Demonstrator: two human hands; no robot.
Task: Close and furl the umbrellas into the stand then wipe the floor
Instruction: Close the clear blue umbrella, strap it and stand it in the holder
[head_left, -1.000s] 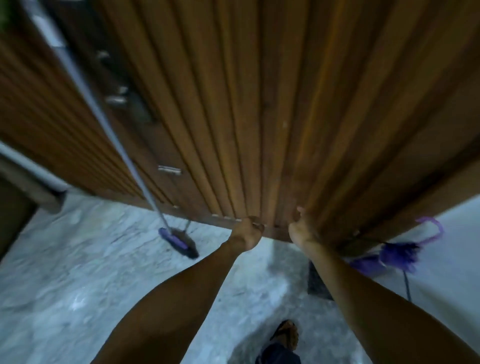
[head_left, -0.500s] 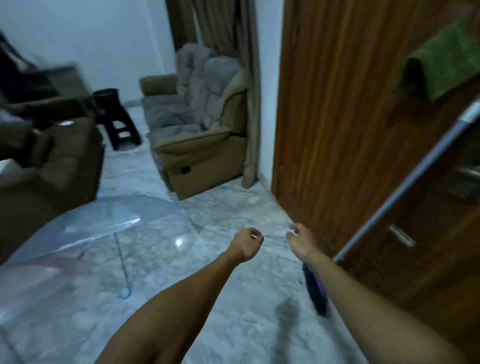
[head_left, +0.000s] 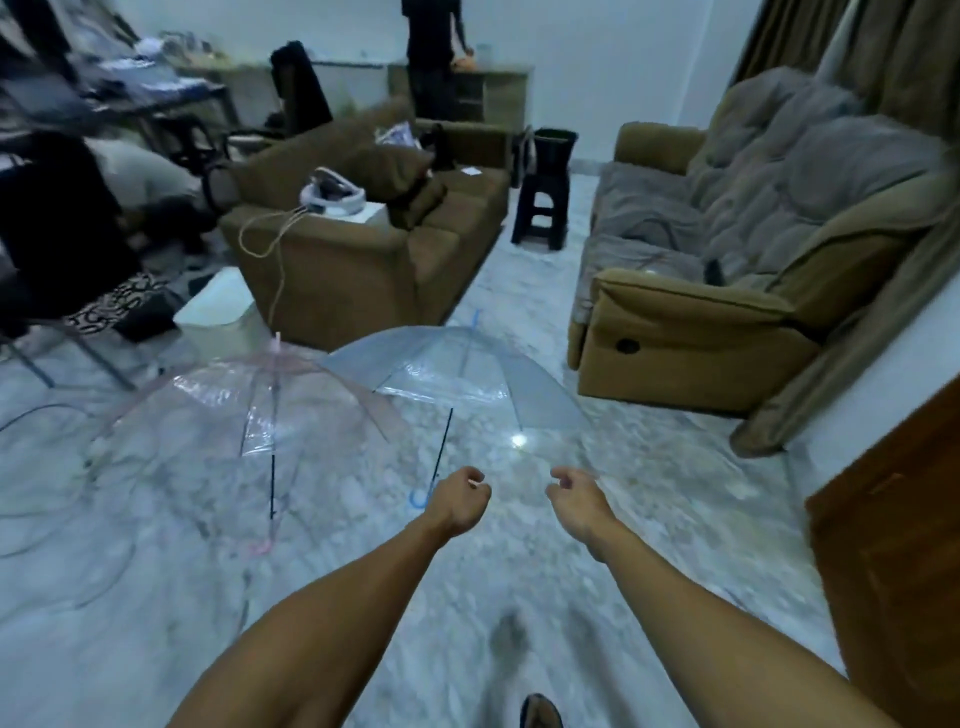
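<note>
Two open transparent umbrellas lie on the marble floor (head_left: 649, 519) ahead of me. The blue-trimmed umbrella (head_left: 457, 374) is in the middle, its dark shaft running down to a blue hooked handle (head_left: 418, 498). A pink-trimmed umbrella (head_left: 249, 410) lies to its left, with a pink handle (head_left: 258, 545) nearest me. My left hand (head_left: 460, 499) is curled into a loose fist just right of the blue handle, apart from it. My right hand (head_left: 576, 493) hangs with fingers loosely curled and holds nothing. No stand is visible.
A brown sofa (head_left: 363, 260) stands behind the umbrellas and a brown recliner (head_left: 727, 291) to the right. A black stool (head_left: 543, 208) sits between them. The wooden door (head_left: 904, 519) is at the right edge. Clutter, a chair and a crouching person fill the left.
My view has swung from the wooden door and the mop leaning on it round to the living room. Both hands left the door and now hang free above the floor.
</note>
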